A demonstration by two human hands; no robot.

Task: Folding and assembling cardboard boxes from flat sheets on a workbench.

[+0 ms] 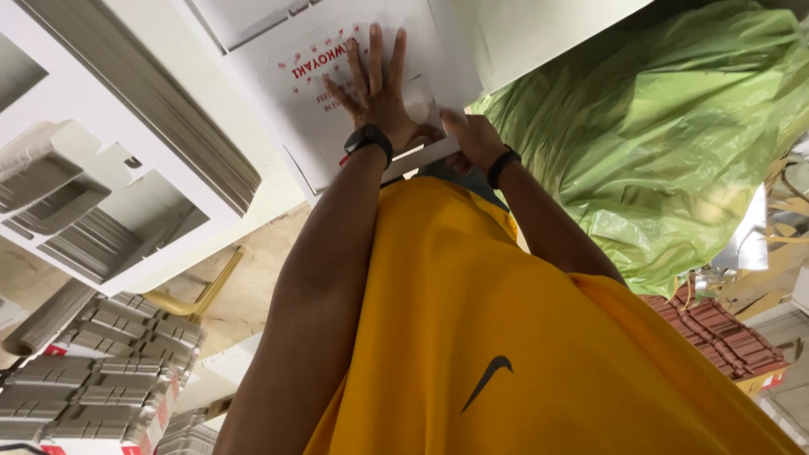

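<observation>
Even, fairly bright indoor light falls from above, washing the flat white cardboard box blank (pixel 337 93) nearly featureless and raising a sheen on the crinkled green plastic bag (pixel 666 143), while soft shadows gather beneath the arms, and the wide lens stretches and softens the edges.

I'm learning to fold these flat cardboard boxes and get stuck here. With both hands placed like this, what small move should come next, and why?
Probably fold up the near edge. The left hand lies flat, fingers spread, pinning the white printed box blank, while the right hand grips its near edge, seemingly ready to bend it.
</observation>
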